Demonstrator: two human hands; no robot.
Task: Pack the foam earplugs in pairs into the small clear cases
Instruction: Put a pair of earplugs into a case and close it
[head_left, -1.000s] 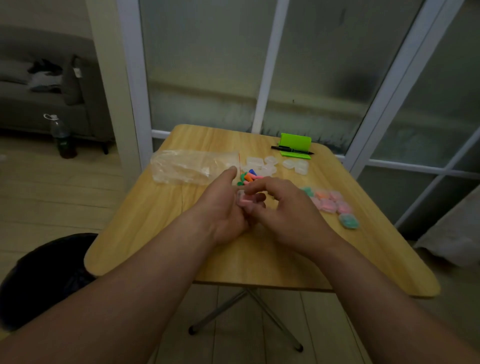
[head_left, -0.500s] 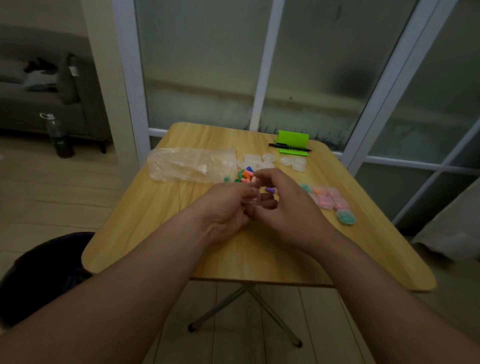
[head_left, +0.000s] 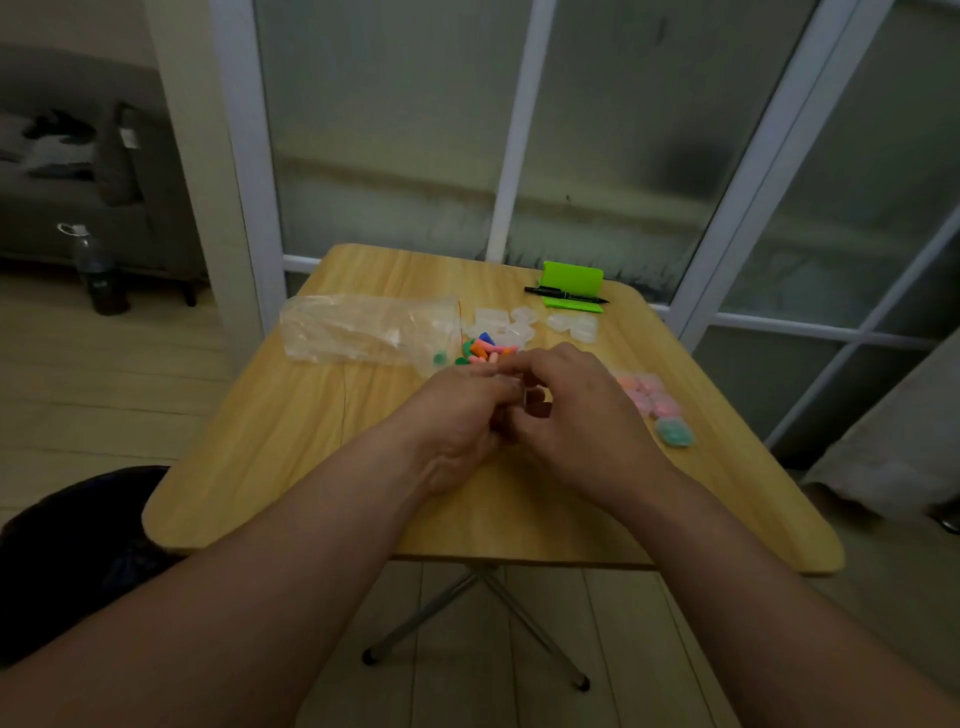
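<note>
Loose colourful earplugs (head_left: 485, 349) beside clear cases (head_left: 500, 323)

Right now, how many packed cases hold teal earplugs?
1: the small clear case of teal foam earplugs, nearer than the pink-filled clear cases; right hand may hide others.

The left hand (head_left: 457, 421) and right hand (head_left: 576, 410) meet over the counter's (head_left: 291, 441) middle; loose earplugs (head_left: 485, 351) lie just beyond them; the bag (head_left: 363, 332) lies beyond, to their left; empty cases (head_left: 519, 325) lie behind the earplugs; filled cases (head_left: 649, 400) lie just right of the right hand; a pen (head_left: 566, 295) lies farthest back.
</note>
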